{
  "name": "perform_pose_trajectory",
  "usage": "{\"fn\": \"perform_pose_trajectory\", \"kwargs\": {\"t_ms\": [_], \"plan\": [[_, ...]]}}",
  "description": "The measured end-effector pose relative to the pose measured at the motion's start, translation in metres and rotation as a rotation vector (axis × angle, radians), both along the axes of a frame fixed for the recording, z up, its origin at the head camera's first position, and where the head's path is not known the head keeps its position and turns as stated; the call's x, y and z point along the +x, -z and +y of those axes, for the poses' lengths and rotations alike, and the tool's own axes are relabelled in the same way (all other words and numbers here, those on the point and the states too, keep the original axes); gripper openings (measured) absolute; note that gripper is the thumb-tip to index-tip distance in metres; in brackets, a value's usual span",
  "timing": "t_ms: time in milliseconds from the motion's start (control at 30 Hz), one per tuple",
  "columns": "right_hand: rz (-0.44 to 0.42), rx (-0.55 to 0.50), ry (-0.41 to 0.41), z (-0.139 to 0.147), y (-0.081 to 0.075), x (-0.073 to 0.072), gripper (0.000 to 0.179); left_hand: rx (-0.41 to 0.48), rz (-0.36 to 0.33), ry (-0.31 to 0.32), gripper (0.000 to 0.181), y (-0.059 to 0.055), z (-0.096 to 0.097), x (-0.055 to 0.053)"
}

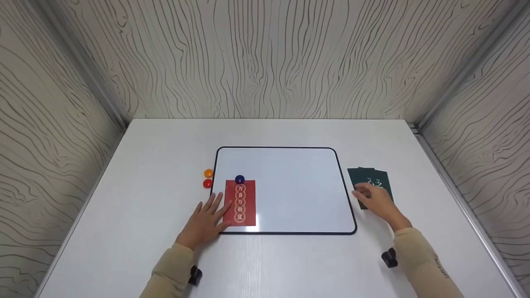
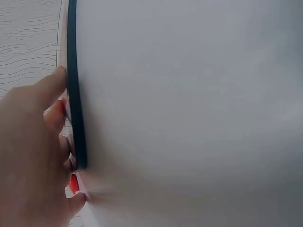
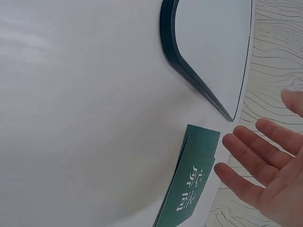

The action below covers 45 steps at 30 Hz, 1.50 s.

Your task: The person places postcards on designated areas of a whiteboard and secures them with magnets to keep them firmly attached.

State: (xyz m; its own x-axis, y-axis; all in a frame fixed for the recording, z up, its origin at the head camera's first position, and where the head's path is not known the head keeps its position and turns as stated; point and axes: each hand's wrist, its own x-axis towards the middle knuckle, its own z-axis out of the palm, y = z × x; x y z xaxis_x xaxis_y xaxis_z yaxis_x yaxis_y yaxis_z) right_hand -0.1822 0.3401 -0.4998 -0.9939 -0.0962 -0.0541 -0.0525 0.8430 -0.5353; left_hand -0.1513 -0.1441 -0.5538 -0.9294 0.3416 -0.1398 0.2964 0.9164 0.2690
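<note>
A red card (image 1: 251, 203) printed with a column of pale characters lies on the left part of a framed whiteboard (image 1: 298, 186). A dark blue round magnet (image 1: 239, 179) sits at its top edge. My left hand (image 1: 202, 225) spreads its fingers over the board's left edge, the fingertips reaching the card's left side. Above several overlapping dark green cards (image 1: 384, 179) to the right of the board is my right hand (image 1: 377, 202), fingers loosely bent. In the right wrist view that hand (image 3: 272, 165) holds nothing, and white characters show on the top green card (image 3: 199, 151).
An orange round magnet (image 1: 208, 173) and a red one (image 1: 207, 183) sit beside the board's left edge. All this lies on a white table (image 1: 281, 265). Wood-patterned panels (image 1: 265, 62) rise behind and at both sides.
</note>
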Motion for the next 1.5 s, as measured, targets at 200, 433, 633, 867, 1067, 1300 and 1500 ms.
{"fn": "perform_pose_trajectory", "kwargs": {"t_ms": [200, 433, 633, 867, 1067, 1300, 1500], "plan": [[-0.019, 0.004, 0.022, 0.010, -0.001, 0.003, 0.049, 0.007, -0.011, -0.001, 0.062, -0.001, 0.000, 0.000], [-0.023, -0.002, 0.039, 0.017, -0.001, 0.004, 0.051, 0.004, -0.029, -0.009, 0.062, -0.001, 0.000, 0.000], [0.010, -0.018, 0.054, 0.022, -0.002, 0.003, 0.056, 0.000, -0.020, -0.012, 0.062, -0.001, 0.000, 0.001], [-0.031, -0.038, 0.103, 0.031, -0.003, 0.001, 0.053, 0.018, -0.018, -0.011, 0.061, -0.002, 0.000, 0.000], [-0.047, -0.030, 0.139, 0.041, 0.001, -0.001, 0.050, 0.017, -0.027, -0.009, 0.062, -0.001, 0.000, -0.001], [-0.116, -0.067, 0.241, 0.051, 0.003, -0.002, 0.052, 0.012, -0.023, -0.008, 0.062, 0.001, 0.000, -0.002], [-0.166, -0.100, 0.349, 0.058, 0.005, -0.003, 0.049, 0.002, -0.015, -0.009, 0.062, 0.001, 0.000, -0.002]]}}
